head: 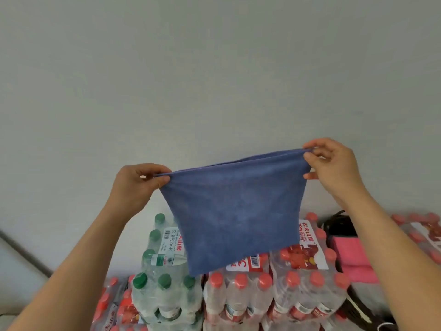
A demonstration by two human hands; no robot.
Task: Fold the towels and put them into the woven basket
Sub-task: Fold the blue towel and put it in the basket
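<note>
Bare forearms (71, 271) up from the lower corners, left hand (136, 185) pinching one top corner of a doubled blue towel (236, 211), right hand (334, 163) pinching the other. Stretched in mid-air above shrink-wrapped water bottle packs (274, 290); pink towel (350, 256) by dark woven basket (338, 225), right.

Green-capped bottle pack (164, 283) beside red-capped bottle packs (274, 295); grey wall (214, 68) behind.

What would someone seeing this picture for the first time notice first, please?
A blue towel hangs mid-frame, held up before a plain wall, its top corners pinched by the left hand and right hand. Below it stand shrink-wrapped packs of red-capped bottles and green-capped bottles.
</note>
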